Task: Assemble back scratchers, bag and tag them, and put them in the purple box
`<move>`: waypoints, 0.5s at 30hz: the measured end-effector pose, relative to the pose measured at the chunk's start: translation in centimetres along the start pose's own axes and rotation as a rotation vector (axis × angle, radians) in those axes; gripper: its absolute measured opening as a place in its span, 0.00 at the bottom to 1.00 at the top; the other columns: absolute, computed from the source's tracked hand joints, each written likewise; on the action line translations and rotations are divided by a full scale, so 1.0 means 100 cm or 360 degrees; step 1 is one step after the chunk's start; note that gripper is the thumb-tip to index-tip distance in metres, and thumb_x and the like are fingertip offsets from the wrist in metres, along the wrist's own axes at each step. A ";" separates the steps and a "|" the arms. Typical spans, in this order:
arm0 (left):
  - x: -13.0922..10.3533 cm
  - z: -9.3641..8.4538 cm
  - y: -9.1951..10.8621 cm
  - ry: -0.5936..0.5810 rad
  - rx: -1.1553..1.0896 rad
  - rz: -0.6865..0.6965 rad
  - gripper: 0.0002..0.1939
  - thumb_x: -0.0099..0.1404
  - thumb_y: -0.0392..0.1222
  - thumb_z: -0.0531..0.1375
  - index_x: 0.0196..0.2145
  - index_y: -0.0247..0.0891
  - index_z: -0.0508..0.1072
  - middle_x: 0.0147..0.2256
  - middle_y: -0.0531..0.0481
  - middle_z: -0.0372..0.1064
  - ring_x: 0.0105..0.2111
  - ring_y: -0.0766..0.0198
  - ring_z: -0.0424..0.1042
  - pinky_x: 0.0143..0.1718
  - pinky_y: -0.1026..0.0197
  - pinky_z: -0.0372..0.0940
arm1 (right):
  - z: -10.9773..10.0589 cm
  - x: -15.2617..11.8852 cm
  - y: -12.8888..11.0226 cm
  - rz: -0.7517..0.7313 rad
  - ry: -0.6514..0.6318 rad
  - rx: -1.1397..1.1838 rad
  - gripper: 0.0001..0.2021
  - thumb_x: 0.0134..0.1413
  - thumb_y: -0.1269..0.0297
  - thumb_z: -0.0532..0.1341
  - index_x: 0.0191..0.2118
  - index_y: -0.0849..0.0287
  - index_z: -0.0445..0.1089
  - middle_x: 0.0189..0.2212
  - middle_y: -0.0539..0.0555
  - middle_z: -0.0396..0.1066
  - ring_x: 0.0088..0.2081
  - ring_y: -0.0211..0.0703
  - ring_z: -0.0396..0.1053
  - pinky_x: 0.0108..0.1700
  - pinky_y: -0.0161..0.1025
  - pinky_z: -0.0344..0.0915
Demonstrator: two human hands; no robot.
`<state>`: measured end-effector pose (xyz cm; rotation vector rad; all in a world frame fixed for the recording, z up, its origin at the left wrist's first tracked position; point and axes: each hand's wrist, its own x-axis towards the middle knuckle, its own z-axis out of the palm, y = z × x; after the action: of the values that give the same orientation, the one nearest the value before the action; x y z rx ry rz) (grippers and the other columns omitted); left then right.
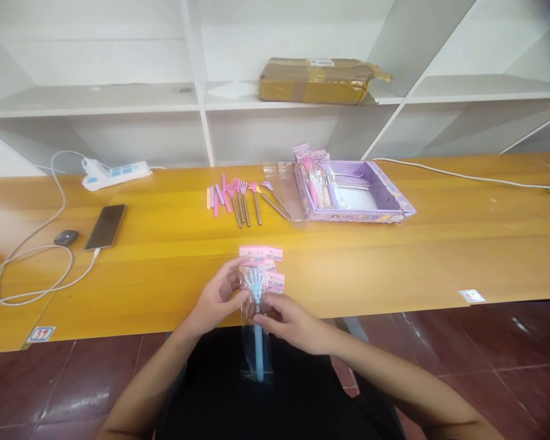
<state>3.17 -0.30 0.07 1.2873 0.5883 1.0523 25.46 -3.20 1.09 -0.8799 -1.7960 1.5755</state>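
A light blue back scratcher (259, 345), its claw uppermost, sits inside a clear plastic bag (268, 360) over the table's front edge. My left hand (222, 290) is closed on the bag's left side, thumb beside the claw. With thumb and fingers, my right hand (293, 321) grips the bagged scratcher at its neck from the right. Several pink printed cards (275, 281) show just behind the claw; which of them belongs to this bag I cannot tell. Farther back lie several back scratcher heads on metal rods (244, 205) and loose coloured handle sleeves (216, 198).
A purple tray box (394, 198) at the back holds bagged back scratchers (321, 186), with clear bags (289, 198) beside it. On the left are a phone (106, 226), its cable, a black mouse-like object (66, 238) and a power strip (117, 175). A taped carton (316, 82) sits on the shelf.
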 end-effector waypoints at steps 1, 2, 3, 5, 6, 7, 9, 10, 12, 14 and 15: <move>0.000 0.000 0.000 0.0035 -0.0019 0.0017 0.36 0.74 0.42 0.65 0.75 0.48 0.59 0.64 0.39 0.70 0.55 0.54 0.74 0.60 0.50 0.68 | 0.003 -0.005 0.000 0.0006 0.0005 -0.0086 0.10 0.72 0.53 0.62 0.42 0.54 0.73 0.37 0.51 0.73 0.36 0.42 0.69 0.41 0.41 0.71; 0.001 -0.001 0.000 0.0087 -0.0045 0.0039 0.38 0.75 0.42 0.64 0.76 0.51 0.55 0.64 0.40 0.70 0.51 0.57 0.75 0.56 0.51 0.69 | 0.004 -0.008 0.001 0.0012 0.0028 -0.0130 0.12 0.72 0.53 0.63 0.40 0.55 0.74 0.37 0.52 0.74 0.37 0.42 0.70 0.42 0.41 0.71; 0.001 -0.001 0.000 0.0143 -0.0072 0.0061 0.39 0.76 0.43 0.62 0.77 0.53 0.51 0.64 0.41 0.70 0.46 0.61 0.76 0.52 0.53 0.70 | 0.004 -0.010 0.002 0.0017 0.0060 -0.0133 0.12 0.71 0.52 0.63 0.40 0.55 0.74 0.37 0.52 0.75 0.37 0.43 0.71 0.43 0.42 0.72; 0.002 -0.004 0.000 0.0232 -0.0115 0.0090 0.38 0.78 0.44 0.60 0.78 0.54 0.48 0.62 0.41 0.72 0.39 0.64 0.75 0.46 0.55 0.69 | -0.003 -0.011 0.002 0.0015 0.0139 -0.0071 0.12 0.69 0.51 0.66 0.40 0.55 0.76 0.39 0.53 0.77 0.40 0.46 0.74 0.45 0.43 0.73; 0.003 -0.004 0.000 0.0263 -0.0131 0.0083 0.37 0.78 0.45 0.60 0.77 0.52 0.50 0.60 0.41 0.73 0.37 0.64 0.74 0.45 0.55 0.68 | -0.011 -0.010 0.000 0.0013 0.0193 -0.0047 0.13 0.68 0.50 0.67 0.40 0.55 0.77 0.39 0.53 0.79 0.42 0.47 0.75 0.46 0.44 0.73; 0.004 -0.005 -0.001 0.0294 -0.0149 0.0059 0.35 0.78 0.45 0.60 0.77 0.49 0.53 0.58 0.40 0.75 0.36 0.63 0.74 0.44 0.55 0.68 | -0.022 -0.008 -0.003 0.0015 0.0264 -0.0041 0.14 0.66 0.49 0.68 0.39 0.55 0.78 0.39 0.54 0.79 0.43 0.48 0.76 0.47 0.44 0.73; 0.005 -0.005 -0.001 0.0360 -0.0187 -0.0023 0.33 0.77 0.46 0.60 0.74 0.43 0.58 0.53 0.39 0.78 0.35 0.61 0.74 0.43 0.54 0.67 | -0.056 -0.004 -0.014 0.0015 0.0480 -0.0106 0.16 0.62 0.47 0.70 0.35 0.55 0.78 0.37 0.54 0.80 0.39 0.47 0.76 0.43 0.44 0.73; 0.006 -0.004 0.000 0.0392 -0.0207 -0.0068 0.31 0.76 0.47 0.60 0.73 0.41 0.60 0.50 0.39 0.80 0.35 0.61 0.74 0.43 0.54 0.67 | -0.078 -0.001 -0.022 0.0004 0.0622 -0.0187 0.16 0.60 0.46 0.71 0.35 0.55 0.79 0.35 0.53 0.79 0.35 0.46 0.74 0.39 0.43 0.72; 0.007 -0.003 0.001 0.0427 -0.0241 -0.0144 0.29 0.76 0.48 0.60 0.70 0.38 0.63 0.46 0.40 0.81 0.34 0.59 0.74 0.42 0.54 0.66 | -0.130 0.006 -0.042 -0.0063 0.0989 -0.0387 0.14 0.56 0.47 0.73 0.36 0.53 0.79 0.30 0.50 0.76 0.29 0.42 0.67 0.33 0.41 0.68; 0.007 -0.001 0.003 0.0439 -0.0257 -0.0182 0.28 0.76 0.48 0.60 0.68 0.37 0.65 0.43 0.41 0.81 0.33 0.59 0.73 0.41 0.54 0.65 | -0.187 0.016 -0.060 -0.0142 0.1288 -0.0577 0.11 0.57 0.54 0.73 0.40 0.52 0.80 0.32 0.50 0.77 0.30 0.41 0.67 0.35 0.41 0.68; 0.007 0.000 0.004 0.0441 -0.0257 -0.0194 0.27 0.76 0.49 0.60 0.68 0.37 0.65 0.42 0.41 0.81 0.33 0.59 0.73 0.41 0.54 0.64 | -0.215 0.023 -0.067 -0.0167 0.1424 -0.0709 0.09 0.59 0.58 0.71 0.43 0.54 0.80 0.34 0.51 0.77 0.30 0.40 0.67 0.36 0.40 0.67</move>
<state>3.36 0.34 0.54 0.9597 0.7646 1.1603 40.34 11.02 10.55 -1.3796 -1.4673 0.5258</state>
